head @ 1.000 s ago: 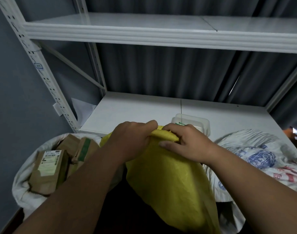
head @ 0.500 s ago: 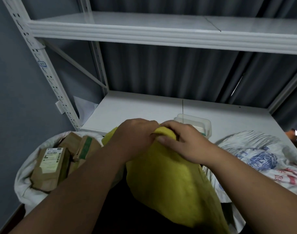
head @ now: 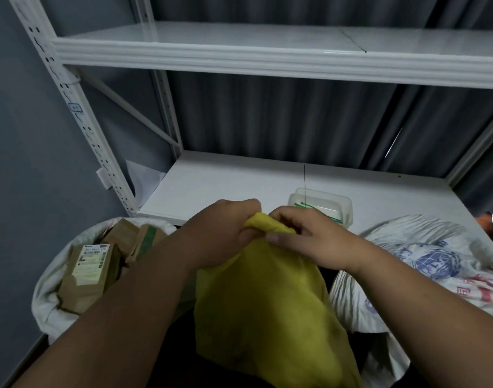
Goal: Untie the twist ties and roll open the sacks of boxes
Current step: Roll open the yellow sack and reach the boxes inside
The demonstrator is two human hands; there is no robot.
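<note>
**Both hands gathered on the neck of the yellow sack**

Centrally, the bunched top of the yellow sack is gripped by both hands. The left hand is curled over the gathered neck from the left, its fingers folded round the cloth so that the fingertips are hidden. The right hand is closed on the same bunch from the right, with the thumb laid flat along the near side of the fold and the other fingers bent over the top (whether a twist tie is pinched under them cannot be told). The two hands are nearly touching, knuckle to knuckle, and only a small hump of yellow material is seen between them.

Below the hands the sack is hung down toward the camera between the two forearms, its body slack and creased.

To the left, just beside the left forearm, an open white sack is seen with its rim turned down, and brown cardboard boxes with printed labels are packed inside it. To the right, a white printed sack with blue and red markings is laid against the edge of the lower shelf.

On that shelf, just behind the right hand, a clear plastic container is set, and thin green strips are visible inside it. An upper shelf of the same white rack is seen above, with dark curtains behind.
</note>
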